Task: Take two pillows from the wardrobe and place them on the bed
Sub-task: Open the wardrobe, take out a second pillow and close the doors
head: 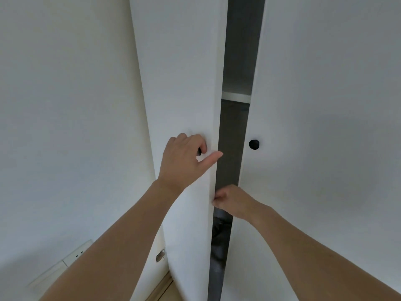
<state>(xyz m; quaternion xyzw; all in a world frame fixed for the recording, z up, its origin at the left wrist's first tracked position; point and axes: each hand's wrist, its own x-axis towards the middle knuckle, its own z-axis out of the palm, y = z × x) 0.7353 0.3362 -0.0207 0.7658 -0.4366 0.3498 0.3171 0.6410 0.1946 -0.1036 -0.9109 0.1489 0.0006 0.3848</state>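
Fingers of the left hand (184, 158) curl round the small black knob on the white left wardrobe door (184, 83), ajar; the right hand (233, 202) pinches its edge.

Room interior, recorded from a head-worn view facing a corner.

Wall (65, 105): plain white, matte, filled the left half of the view; unmarked apart from fittings low down.

Socket plate (76, 256): white, mounted low on the wall at lower left, seen at a slant; a second flat white plate (46, 274) lay just beside it, further left.

Skirting board (161, 286): pale wood tone, ran along the base of the wall.

Small dark fitting (160, 256): sat low, near the corner where the wall ended; its nature could not be told.

Light: soft, even, cool daylight tone; gentle grey shading, no hard shadows. Source out of view.
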